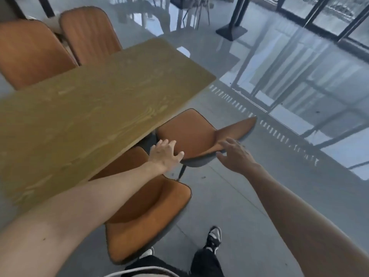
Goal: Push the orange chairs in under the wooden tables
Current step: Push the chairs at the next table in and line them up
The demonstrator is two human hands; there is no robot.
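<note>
A person's dark-trousered legs and a black-and-white shoe (214,237) stand on the grey tiled floor (235,196), just beside the nearest orange chair (147,212), whose seat front is tucked beneath the near long edge of the wooden table (95,108). Past it, a second orange chair (189,132) sits out from the table's near right corner, only its front edge under the tabletop. The left hand (165,154) rests with fingers spread loosely on that seat's near edge; the right hand (235,154), fingers open, touches the top edge of its backrest. Open floor stretches to the right of both chairs. Two more orange chairs (87,35) stand along the table's far long edge, and a black pedestal base (231,32) lies beyond.
</note>
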